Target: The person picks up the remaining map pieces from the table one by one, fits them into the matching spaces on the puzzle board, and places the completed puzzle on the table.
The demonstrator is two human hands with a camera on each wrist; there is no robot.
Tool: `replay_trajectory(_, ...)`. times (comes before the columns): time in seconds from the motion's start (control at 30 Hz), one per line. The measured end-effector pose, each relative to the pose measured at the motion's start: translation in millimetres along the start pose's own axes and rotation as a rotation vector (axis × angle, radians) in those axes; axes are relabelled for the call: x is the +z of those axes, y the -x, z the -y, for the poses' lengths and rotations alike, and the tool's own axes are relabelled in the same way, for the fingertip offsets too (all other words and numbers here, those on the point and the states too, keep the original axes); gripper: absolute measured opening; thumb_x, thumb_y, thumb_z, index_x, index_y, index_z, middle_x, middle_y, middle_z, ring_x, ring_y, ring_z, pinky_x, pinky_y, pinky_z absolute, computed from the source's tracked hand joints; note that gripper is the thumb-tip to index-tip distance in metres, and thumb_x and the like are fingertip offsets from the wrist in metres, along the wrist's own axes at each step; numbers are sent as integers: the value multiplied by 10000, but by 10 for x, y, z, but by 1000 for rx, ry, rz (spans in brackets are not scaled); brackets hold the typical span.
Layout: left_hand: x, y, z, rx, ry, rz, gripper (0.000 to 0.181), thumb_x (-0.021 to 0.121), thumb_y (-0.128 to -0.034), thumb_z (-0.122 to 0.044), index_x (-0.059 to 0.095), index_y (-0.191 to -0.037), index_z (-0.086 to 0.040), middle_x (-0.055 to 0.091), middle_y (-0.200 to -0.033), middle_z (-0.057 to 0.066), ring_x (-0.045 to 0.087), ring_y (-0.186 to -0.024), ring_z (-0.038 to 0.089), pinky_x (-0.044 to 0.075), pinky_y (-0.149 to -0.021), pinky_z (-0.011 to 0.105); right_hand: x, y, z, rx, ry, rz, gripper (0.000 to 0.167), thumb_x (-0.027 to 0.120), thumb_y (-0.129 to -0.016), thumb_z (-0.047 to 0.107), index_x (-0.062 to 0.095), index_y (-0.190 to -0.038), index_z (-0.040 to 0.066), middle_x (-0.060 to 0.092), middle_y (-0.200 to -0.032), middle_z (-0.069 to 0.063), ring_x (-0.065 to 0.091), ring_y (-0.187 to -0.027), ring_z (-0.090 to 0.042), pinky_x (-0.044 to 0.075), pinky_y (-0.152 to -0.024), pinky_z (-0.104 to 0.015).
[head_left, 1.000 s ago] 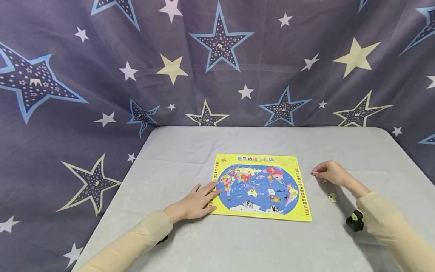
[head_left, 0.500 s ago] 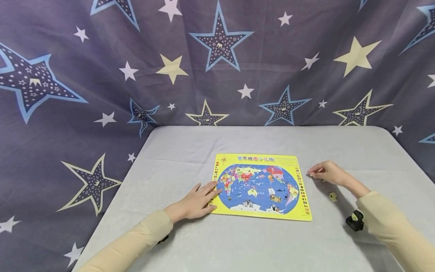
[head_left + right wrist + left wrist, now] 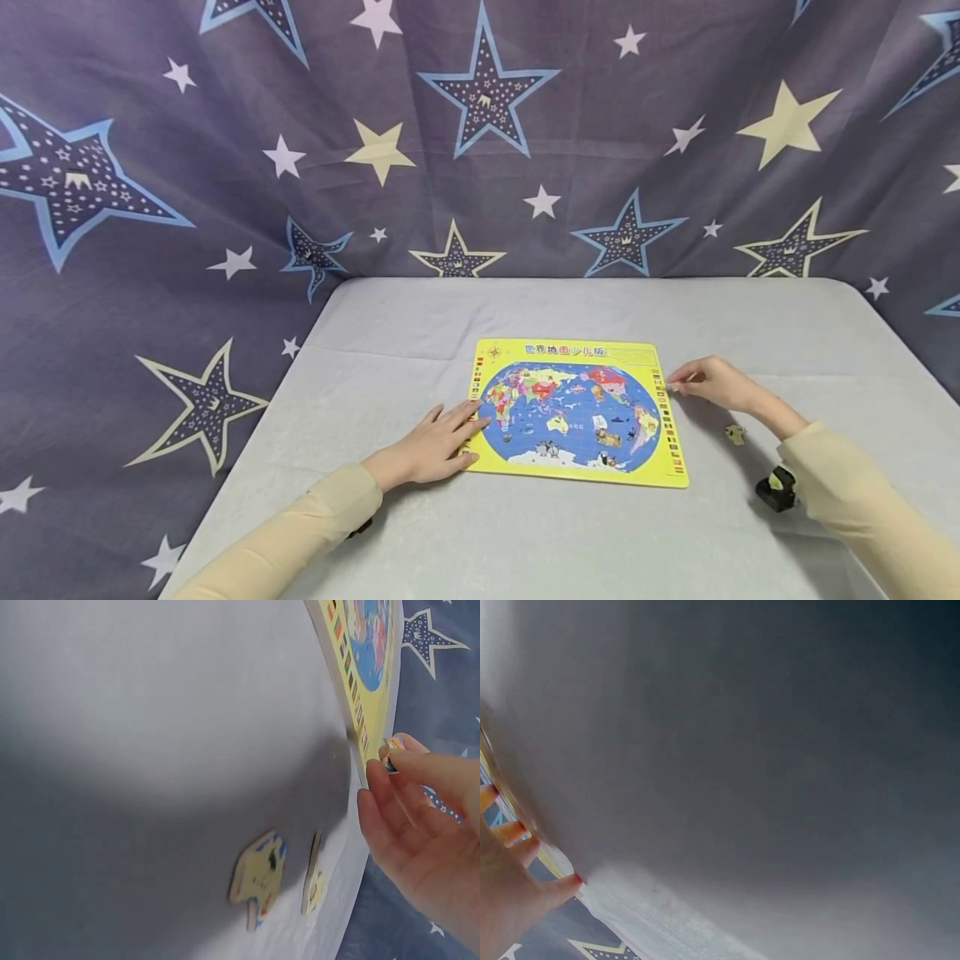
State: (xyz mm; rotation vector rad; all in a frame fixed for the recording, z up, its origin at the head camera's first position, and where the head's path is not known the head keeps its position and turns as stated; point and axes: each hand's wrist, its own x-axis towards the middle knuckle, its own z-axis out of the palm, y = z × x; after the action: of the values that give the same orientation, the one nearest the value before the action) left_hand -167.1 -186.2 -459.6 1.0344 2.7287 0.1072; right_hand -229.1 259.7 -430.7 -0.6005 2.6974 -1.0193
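Note:
A yellow-bordered world map puzzle board [image 3: 570, 477] lies flat on the table. My left hand [image 3: 429, 448] rests on its left edge, fingers spread and fairly straight; the left wrist view shows the fingertips [image 3: 571, 882] along that edge. Beside the board's right edge is my right hand [image 3: 716, 385], pinching a small puzzle piece [image 3: 392, 755] between thumb and finger. The fingers cover most of this piece. A cream-coloured puzzle piece [image 3: 735, 434] lies on the table below the right hand. Another loose puzzle piece [image 3: 313, 881] shows beside it in the right wrist view.
The table [image 3: 405, 333] has a pale grey cloth over it. Behind and to the left hangs a dark curtain [image 3: 480, 200] printed with stars. A black wrist device [image 3: 776, 489] sits under the right sleeve.
My right hand has moved left with the pinched puzzle piece, from beside the loose pieces to the board's right edge. The left hand and the board have stayed in place.

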Motion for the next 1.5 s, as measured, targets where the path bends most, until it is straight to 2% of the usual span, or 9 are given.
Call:
replay_trajectory(0.3, 4, -1, -10, -2, -1, 0, 583, 305, -923, -478, 205, -1425, -199, 84, -1485, 53, 68, -1351, 181, 127, -1028, 519, 53, -16, 39, -31, -11, 18, 174, 613, -795, 19, 653, -924, -91, 658, -886, -175, 615, -822, -252, 464, -710, -225)
replay_trajectory(0.83, 8, -6, -3, -14, -4, 6, 579, 293, -923, -481, 194, -1426, -212, 74, -1486, 38, 54, -1352, 166, 114, -1034, 512, 130, -56, 162, 11, -72, 49, 206, 651, -784, 84, 656, -907, -82, 666, -843, -144, 617, -775, -216, 468, -669, -201)
replay_trajectory(1.03, 6, -5, -5, -17, -3, 12, 581, 290, -923, -484, 189, -1427, -213, 66, -1487, 37, 52, -1352, 170, 109, -1036, 509, 169, -75, 155, -12, -84, 62, 207, 654, -781, 92, 661, -907, -72, 667, -834, -129, 609, -749, -182, 466, -655, -205)
replay_trajectory(1.23, 7, -3, -6, -18, -3, 9, 581, 290, -923, -485, 191, -1427, -215, 66, -1487, 37, 54, -1352, 171, 112, -1034, 511, 201, -96, 170, -29, -78, 80, 191, 646, -783, 78, 664, -908, -65, 667, -831, -112, 600, -737, -153, 465, -653, -204)
replay_trajectory(1.5, 8, -5, -6, -20, 3, 7, 581, 290, -922, -486, 191, -1427, -217, 64, -1488, 34, 51, -1352, 166, 112, -1034, 513, 233, -112, 205, -5, -112, 117, 137, 626, -774, 11, 666, -888, -53, 661, -822, -111, 590, -710, -162, 463, -618, -207)
